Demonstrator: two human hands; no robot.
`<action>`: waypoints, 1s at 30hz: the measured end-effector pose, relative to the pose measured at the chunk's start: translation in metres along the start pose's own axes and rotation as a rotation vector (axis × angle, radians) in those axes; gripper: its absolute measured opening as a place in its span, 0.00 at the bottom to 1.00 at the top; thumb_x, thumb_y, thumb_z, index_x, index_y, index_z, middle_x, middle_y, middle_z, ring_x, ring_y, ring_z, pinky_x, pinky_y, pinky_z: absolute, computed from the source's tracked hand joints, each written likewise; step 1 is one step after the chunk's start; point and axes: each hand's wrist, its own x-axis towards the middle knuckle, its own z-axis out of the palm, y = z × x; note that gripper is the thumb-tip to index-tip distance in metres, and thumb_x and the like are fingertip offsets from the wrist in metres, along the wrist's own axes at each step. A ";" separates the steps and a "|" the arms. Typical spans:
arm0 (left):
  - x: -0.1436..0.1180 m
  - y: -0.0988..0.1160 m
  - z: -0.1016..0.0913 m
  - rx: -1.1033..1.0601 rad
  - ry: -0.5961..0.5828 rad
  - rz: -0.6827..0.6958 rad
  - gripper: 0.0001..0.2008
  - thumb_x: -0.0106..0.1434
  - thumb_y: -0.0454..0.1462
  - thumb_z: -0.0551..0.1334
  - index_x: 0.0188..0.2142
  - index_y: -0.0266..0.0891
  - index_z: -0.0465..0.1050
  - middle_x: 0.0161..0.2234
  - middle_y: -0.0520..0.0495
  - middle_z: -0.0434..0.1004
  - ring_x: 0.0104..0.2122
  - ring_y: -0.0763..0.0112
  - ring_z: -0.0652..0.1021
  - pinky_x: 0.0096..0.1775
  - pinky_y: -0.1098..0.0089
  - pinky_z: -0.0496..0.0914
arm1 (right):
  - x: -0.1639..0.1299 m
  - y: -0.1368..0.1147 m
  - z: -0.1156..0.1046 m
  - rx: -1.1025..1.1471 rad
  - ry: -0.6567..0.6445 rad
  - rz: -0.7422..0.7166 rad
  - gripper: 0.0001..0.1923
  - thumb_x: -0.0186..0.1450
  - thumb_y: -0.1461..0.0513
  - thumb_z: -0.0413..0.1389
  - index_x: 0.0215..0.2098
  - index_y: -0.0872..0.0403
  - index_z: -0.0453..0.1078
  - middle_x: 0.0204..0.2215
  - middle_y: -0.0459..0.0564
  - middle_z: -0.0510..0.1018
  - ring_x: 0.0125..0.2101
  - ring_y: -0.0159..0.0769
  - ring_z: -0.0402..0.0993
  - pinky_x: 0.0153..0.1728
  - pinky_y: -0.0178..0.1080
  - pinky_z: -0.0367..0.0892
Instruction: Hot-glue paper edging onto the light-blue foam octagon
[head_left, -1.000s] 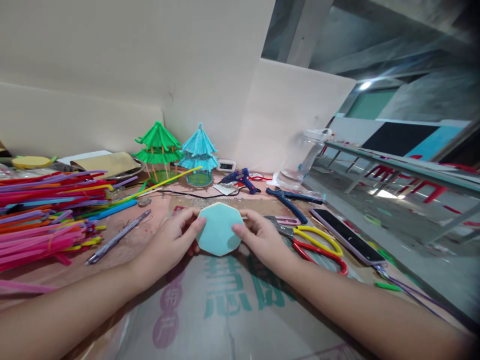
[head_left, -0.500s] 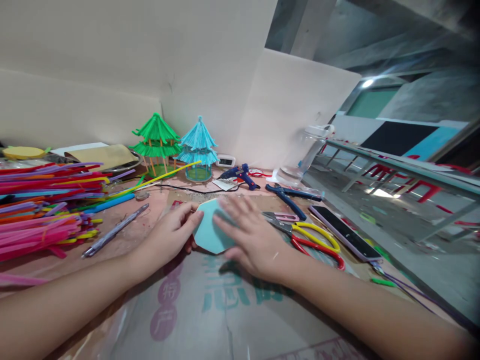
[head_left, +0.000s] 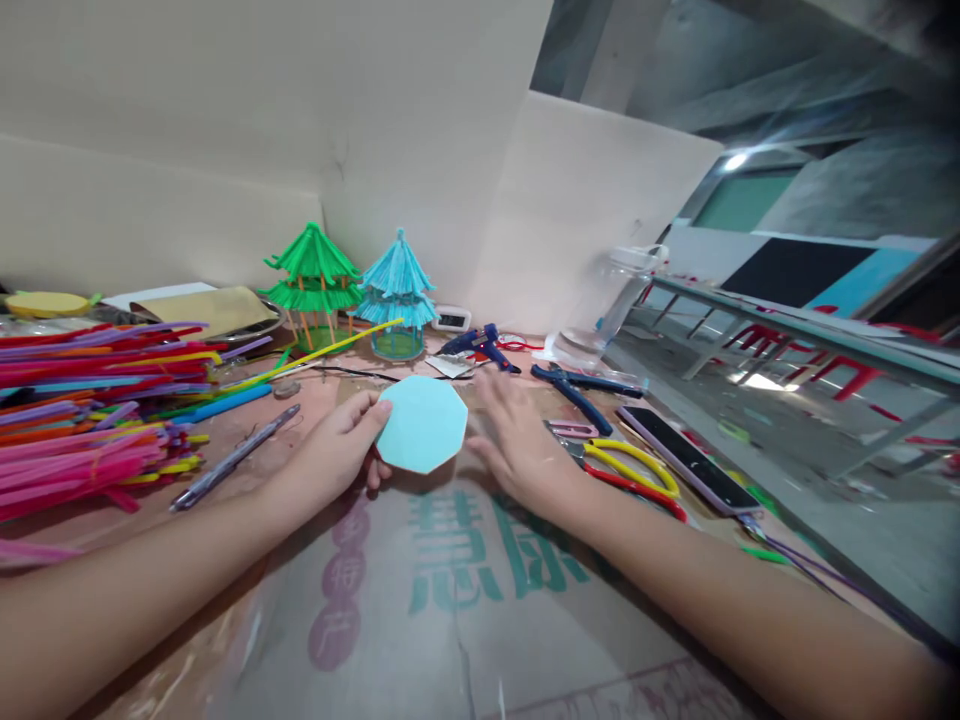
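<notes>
My left hand point(head_left: 335, 452) grips the left edge of a light blue octagonal foam piece point(head_left: 421, 423) and holds it tilted up off the cardboard sheet point(head_left: 450, 610). Just to the right of the piece, my right hand point(head_left: 517, 440) hovers with fingers spread and blurred, holding nothing. Scissors with yellow and red handles point(head_left: 630, 472) lie close to that hand's right side.
A pile of coloured straws point(head_left: 82, 410) fills the left. A pen point(head_left: 236, 457) lies near it. Green point(head_left: 311, 285) and blue point(head_left: 397, 295) straw pagodas stand at the back wall, with a glue gun point(head_left: 480, 350), blue pliers point(head_left: 574, 395), a phone point(head_left: 686, 460) and a clear jar point(head_left: 604, 310).
My right hand first slid over the foam piece, then came off it to the right. My left hand now holds the piece alone, lifted and tilted.
</notes>
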 end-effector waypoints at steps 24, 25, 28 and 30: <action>0.012 -0.008 -0.007 -0.291 0.182 -0.066 0.08 0.66 0.43 0.57 0.36 0.41 0.64 0.23 0.52 0.72 0.19 0.72 0.75 0.20 0.74 0.68 | -0.007 -0.020 -0.025 0.580 -0.504 -0.233 0.34 0.68 0.45 0.53 0.63 0.58 0.65 0.63 0.65 0.67 0.66 0.50 0.58 0.65 0.52 0.53; 0.012 -0.008 -0.007 -0.294 0.182 -0.074 0.08 0.66 0.43 0.57 0.35 0.41 0.65 0.23 0.52 0.72 0.18 0.72 0.75 0.20 0.74 0.68 | -0.011 -0.027 -0.032 0.727 -0.607 -0.386 0.31 0.68 0.43 0.52 0.59 0.55 0.71 0.59 0.61 0.73 0.64 0.47 0.63 0.63 0.46 0.58; 0.012 -0.007 -0.007 -0.303 0.168 -0.092 0.08 0.66 0.43 0.58 0.35 0.41 0.64 0.22 0.52 0.72 0.16 0.72 0.73 0.19 0.74 0.67 | -0.015 -0.037 -0.042 0.855 -0.573 -0.316 0.35 0.72 0.41 0.37 0.51 0.52 0.77 0.51 0.55 0.80 0.58 0.40 0.71 0.57 0.41 0.65; 0.011 -0.006 -0.006 -0.309 0.161 -0.092 0.09 0.66 0.43 0.57 0.36 0.41 0.64 0.21 0.53 0.72 0.16 0.72 0.73 0.19 0.74 0.67 | -0.014 -0.036 -0.040 0.745 -0.410 -0.105 0.36 0.72 0.42 0.37 0.61 0.56 0.68 0.59 0.61 0.73 0.63 0.44 0.65 0.61 0.50 0.61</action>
